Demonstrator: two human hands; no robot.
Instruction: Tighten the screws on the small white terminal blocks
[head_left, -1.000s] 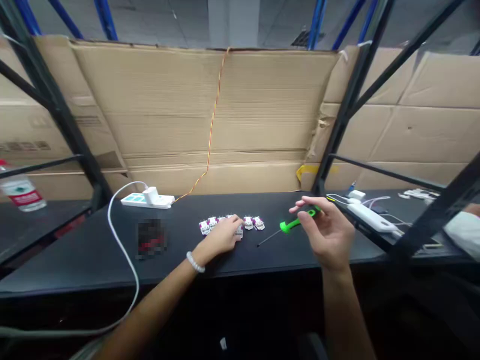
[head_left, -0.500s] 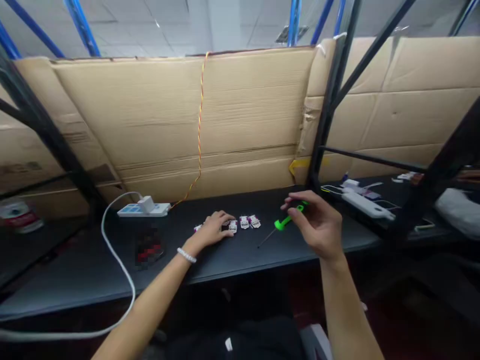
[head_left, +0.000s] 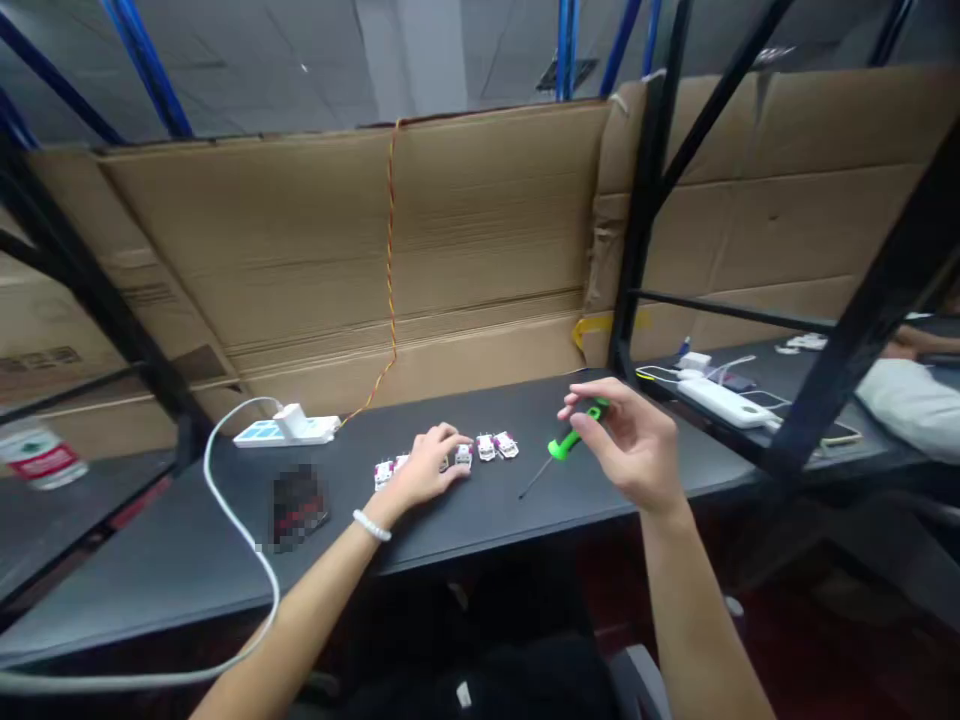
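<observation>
A screwdriver with a bright green handle (head_left: 574,434) is held in my right hand (head_left: 634,445), its thin shaft slanting down to the left above the table. My left hand (head_left: 429,468) rests on the black table with thumb and index finger on either side of a small white-and-purple part (head_left: 463,456). Two similar parts, one white (head_left: 487,447) and one white-and-purple (head_left: 507,445), lie just right of it. More such pieces (head_left: 383,474) lie to the left, some of them partly hidden by my left hand.
A power strip (head_left: 259,432) with a plugged-in white adapter stands at the back left; its white cable (head_left: 251,535) loops over the table's left side. A blurred dark object (head_left: 298,508) lies nearby. Another strip (head_left: 724,400) is beyond the right post. A person's sleeve (head_left: 911,400) shows far right.
The view has shifted slightly. Both hands keep nearly the same pose, the screwdriver still in the right one. More of the pieces left of my left hand now show.
</observation>
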